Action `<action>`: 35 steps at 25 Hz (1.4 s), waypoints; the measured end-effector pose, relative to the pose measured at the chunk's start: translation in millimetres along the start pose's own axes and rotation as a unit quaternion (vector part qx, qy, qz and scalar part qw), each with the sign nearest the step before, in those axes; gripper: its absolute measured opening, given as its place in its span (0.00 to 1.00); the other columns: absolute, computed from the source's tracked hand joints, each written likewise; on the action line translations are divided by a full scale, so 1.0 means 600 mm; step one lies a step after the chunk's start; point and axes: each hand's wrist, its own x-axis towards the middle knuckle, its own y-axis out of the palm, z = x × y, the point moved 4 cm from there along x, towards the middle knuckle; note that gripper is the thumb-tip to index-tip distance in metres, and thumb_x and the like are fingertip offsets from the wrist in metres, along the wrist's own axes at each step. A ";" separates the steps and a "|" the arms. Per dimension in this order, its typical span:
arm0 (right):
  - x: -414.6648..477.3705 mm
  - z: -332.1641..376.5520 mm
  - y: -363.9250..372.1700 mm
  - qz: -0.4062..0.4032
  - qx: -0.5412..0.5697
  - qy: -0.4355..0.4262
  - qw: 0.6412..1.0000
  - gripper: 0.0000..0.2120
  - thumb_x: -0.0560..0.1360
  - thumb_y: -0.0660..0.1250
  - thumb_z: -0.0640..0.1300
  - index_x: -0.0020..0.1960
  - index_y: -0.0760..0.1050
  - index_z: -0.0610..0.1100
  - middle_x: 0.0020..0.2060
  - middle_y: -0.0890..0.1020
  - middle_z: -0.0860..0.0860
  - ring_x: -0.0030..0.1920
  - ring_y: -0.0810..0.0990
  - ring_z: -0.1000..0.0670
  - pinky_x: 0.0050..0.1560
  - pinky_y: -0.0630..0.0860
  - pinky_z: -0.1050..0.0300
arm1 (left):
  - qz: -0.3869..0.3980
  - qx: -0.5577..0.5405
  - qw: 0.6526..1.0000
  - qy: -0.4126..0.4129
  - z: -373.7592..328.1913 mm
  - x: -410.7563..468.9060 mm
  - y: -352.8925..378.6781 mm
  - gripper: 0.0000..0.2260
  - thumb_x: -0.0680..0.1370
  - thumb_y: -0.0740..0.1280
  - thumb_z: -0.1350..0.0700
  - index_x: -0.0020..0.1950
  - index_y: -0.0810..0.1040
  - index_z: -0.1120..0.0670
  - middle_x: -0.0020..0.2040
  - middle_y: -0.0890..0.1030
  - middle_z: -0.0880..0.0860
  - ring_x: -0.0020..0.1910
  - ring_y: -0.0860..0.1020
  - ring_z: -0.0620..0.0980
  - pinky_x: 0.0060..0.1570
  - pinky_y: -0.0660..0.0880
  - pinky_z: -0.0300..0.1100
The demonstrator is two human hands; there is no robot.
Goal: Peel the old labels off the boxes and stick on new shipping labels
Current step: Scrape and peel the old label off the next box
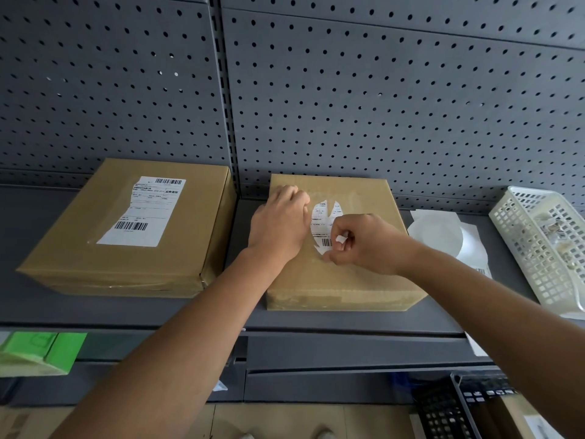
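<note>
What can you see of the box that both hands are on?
The box is flat brown cardboard with shiny clear tape on it. It lies on the grey shelf, its back against the pegboard. Its white label is torn to a ragged remnant with a barcode left. The left hand rests on its top, and the right hand pinches a peeled scrap of label.
</note>
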 end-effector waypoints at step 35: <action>0.023 -0.013 -0.034 0.058 -0.151 -0.156 0.974 0.06 0.73 0.74 0.46 0.45 0.81 0.44 0.40 0.81 0.51 0.37 0.74 0.58 0.38 0.68 0.68 | 0.014 0.011 1.000 -0.007 -0.003 0.001 0.000 0.14 0.84 0.56 0.53 0.67 0.75 0.51 0.67 0.72 0.48 0.70 0.68 0.47 0.53 0.75 0.47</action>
